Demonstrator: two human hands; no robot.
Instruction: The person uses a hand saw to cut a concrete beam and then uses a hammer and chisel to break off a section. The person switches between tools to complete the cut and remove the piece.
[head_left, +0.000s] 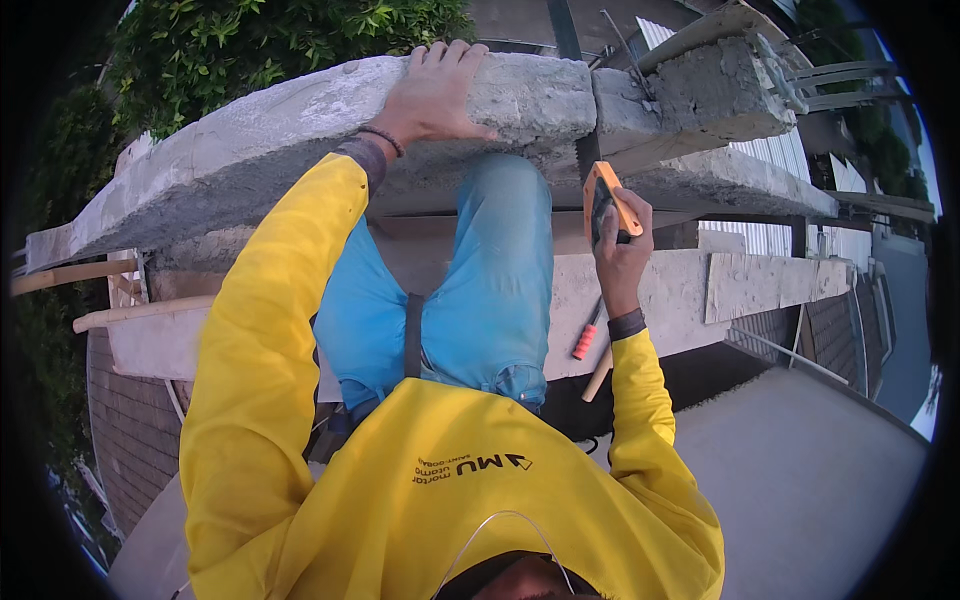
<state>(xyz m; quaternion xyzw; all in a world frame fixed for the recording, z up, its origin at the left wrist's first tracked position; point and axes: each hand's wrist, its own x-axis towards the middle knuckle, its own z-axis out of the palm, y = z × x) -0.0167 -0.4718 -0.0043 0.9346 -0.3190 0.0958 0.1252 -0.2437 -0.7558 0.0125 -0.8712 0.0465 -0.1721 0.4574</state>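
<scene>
My right hand (pixel 624 240) is closed round the orange and black handle of a hand saw (pixel 603 190). The saw's dark blade runs away from me through a narrow gap in a rough grey concrete beam (pixel 270 120), and its far end shows beyond the beam. Part of the blade is hidden by the concrete. Left of the gap, my left hand (pixel 437 95) lies flat on top of the beam with its fingers apart, holding nothing. Right of the blade, the beam goes on as a rough, broken block (pixel 710 90).
A tool with a red grip (pixel 584 342) and a wooden handle (pixel 598 376) lie below my right hand, by a pale board (pixel 680 290). Metal bars (pixel 845 85) stick out at the right end. A leafy bush (pixel 270 45) grows beyond the beam. Bamboo poles (pixel 140 312) lie left.
</scene>
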